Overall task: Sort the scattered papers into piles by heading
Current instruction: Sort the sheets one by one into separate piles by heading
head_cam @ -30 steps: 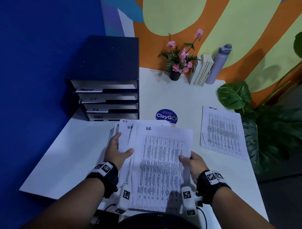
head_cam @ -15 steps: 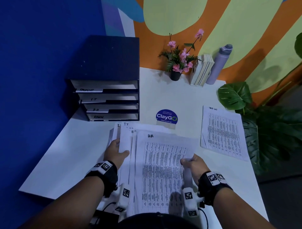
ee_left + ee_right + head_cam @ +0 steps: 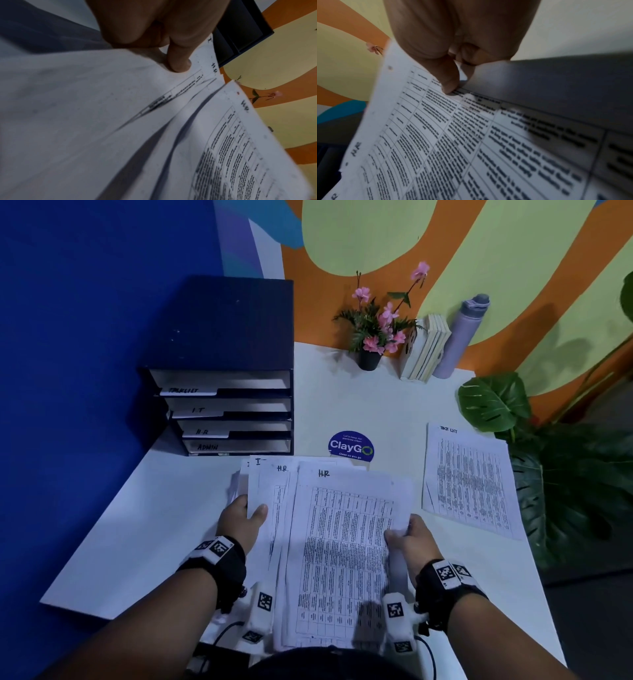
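Observation:
I hold a fanned stack of printed papers (image 3: 274, 508) over the near edge of the white table (image 3: 154, 525). My left hand (image 3: 243, 517) grips the stack's left side, thumb on top (image 3: 178, 65). The top sheet (image 3: 342, 542), headed "H.R", is pinched at its right edge by my right hand (image 3: 407, 534), thumb on the print (image 3: 448, 83). Behind it show another "H.R" sheet (image 3: 282, 474) and one headed "I". A separate sheet headed "TASK LIST" (image 3: 469, 477) lies flat on the table to the right.
A dark blue four-slot paper tray (image 3: 222, 364), labelled TASKLIST, I.T, H.R and ADMIN, stands at the back left. A round ClayGo sticker (image 3: 351, 445), a flower pot (image 3: 370, 357), books (image 3: 424, 347) and a lilac bottle (image 3: 459, 337) sit behind. A leafy plant (image 3: 565, 474) borders the right edge.
The top H.R sheet has slid right and slightly toward me with my right hand, uncovering more of the sheets under it. My left hand has kept its grip.

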A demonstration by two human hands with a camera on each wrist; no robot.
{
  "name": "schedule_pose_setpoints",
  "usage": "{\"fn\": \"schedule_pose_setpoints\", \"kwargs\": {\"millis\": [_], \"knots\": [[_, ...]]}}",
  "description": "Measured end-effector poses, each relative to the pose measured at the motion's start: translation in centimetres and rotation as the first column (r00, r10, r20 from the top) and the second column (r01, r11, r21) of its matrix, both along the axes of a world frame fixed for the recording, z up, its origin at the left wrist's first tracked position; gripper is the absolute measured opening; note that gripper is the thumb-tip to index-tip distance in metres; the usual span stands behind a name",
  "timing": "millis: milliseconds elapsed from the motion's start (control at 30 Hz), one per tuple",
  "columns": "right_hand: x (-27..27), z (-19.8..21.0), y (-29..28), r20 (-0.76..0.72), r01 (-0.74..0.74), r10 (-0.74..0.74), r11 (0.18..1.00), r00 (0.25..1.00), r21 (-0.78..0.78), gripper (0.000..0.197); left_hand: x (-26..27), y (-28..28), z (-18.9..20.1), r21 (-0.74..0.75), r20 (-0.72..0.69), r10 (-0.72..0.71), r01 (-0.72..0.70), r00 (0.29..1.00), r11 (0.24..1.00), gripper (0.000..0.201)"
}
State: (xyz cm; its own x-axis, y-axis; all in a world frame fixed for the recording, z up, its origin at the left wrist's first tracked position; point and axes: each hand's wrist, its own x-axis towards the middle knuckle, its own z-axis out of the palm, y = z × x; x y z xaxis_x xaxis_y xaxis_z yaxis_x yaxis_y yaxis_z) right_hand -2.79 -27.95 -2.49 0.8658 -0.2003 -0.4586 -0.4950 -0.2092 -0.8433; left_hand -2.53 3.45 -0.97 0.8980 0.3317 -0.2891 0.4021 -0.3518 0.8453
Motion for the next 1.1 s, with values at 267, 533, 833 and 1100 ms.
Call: {"fn": "schedule_pose_setpoints", "kwargs": {"millis": [267,533,833,1100], "knots": [[0.0,0.7,0.2,-0.073,0.042,-0.029,0.982,0.997,0.186,0.013,0.0,-0.5,1.0,-0.078,0.030,-0.019,0.021,0.999,0.997,0.015],[0.0,1.3,1.0,0.039,0.057,-0.065,0.982,0.997,0.182,0.031,0.3,-1.2,1.5,-0.012,0.001,-0.034,0.034,0.999,0.999,0.027],[0.0,4.0,0.6,0.100,0.113,-0.135,0.974,0.986,0.196,0.013,0.5,-0.4,1.5,0.092,-0.064,0.108,-0.102,0.992,0.991,0.074],[1.1,13.5,4.8,0.493,-0.007,-0.120,0.969,0.862,0.248,0.022,2.2,-3.2,9.2,-0.321,0.197,-0.016,0.080,0.980,0.944,0.065]]}}
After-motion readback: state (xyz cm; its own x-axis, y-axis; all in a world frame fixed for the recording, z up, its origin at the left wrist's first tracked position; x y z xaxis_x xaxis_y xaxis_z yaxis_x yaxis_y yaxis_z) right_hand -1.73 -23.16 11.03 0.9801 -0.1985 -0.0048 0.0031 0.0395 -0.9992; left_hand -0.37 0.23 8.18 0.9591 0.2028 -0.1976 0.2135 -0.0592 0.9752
